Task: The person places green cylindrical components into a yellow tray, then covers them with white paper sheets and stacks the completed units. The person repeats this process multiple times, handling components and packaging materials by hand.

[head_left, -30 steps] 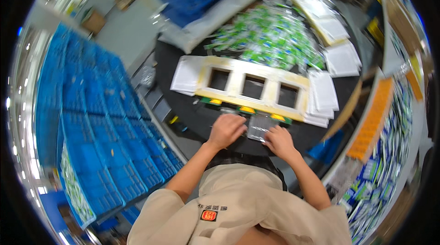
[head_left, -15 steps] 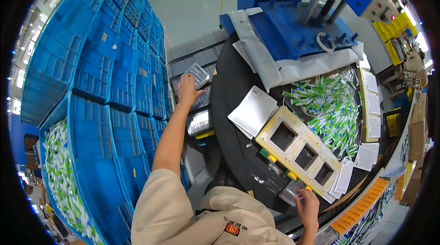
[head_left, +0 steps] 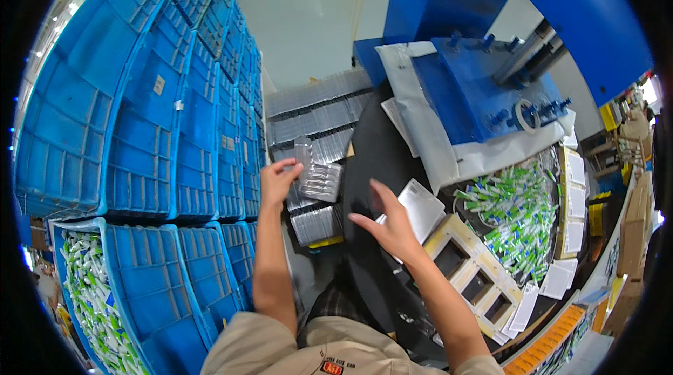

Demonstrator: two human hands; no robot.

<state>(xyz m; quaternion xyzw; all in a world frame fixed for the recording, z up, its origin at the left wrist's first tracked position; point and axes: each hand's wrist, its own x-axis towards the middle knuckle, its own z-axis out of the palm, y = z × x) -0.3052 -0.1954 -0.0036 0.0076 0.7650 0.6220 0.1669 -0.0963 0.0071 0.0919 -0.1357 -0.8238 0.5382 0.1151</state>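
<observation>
My left hand [head_left: 279, 182] pinches a clear plastic blister shell [head_left: 303, 154] held up on edge beside the stacked blue crates. Just right of it, a ribbed clear blister stack [head_left: 323, 181] lies on top of rows of similar nested blisters [head_left: 308, 110]. Over the left part of the black round table [head_left: 364, 256], my right hand [head_left: 392, 224] is open, thumb and fingers apart, with nothing in it. Nearest to that hand is a stack of white cards [head_left: 423, 205], which it partly covers. A cream-coloured frame with square openings [head_left: 464, 270] lies beyond its wrist and forearm.
Blue crates [head_left: 158, 94] form a tall wall at left; one crate [head_left: 105, 228] holds green-white tubes. A heap of similar tubes [head_left: 515, 217] covers the table's right. A blue press [head_left: 484, 87] stands behind. More cards lie in a long tray [head_left: 565, 200]; an orange rack [head_left: 547, 340] is lower right.
My right hand has left the clear blister near the table's front edge and moved up and left. My left hand has come nearer, holding a blister upright. The view has shifted left.
</observation>
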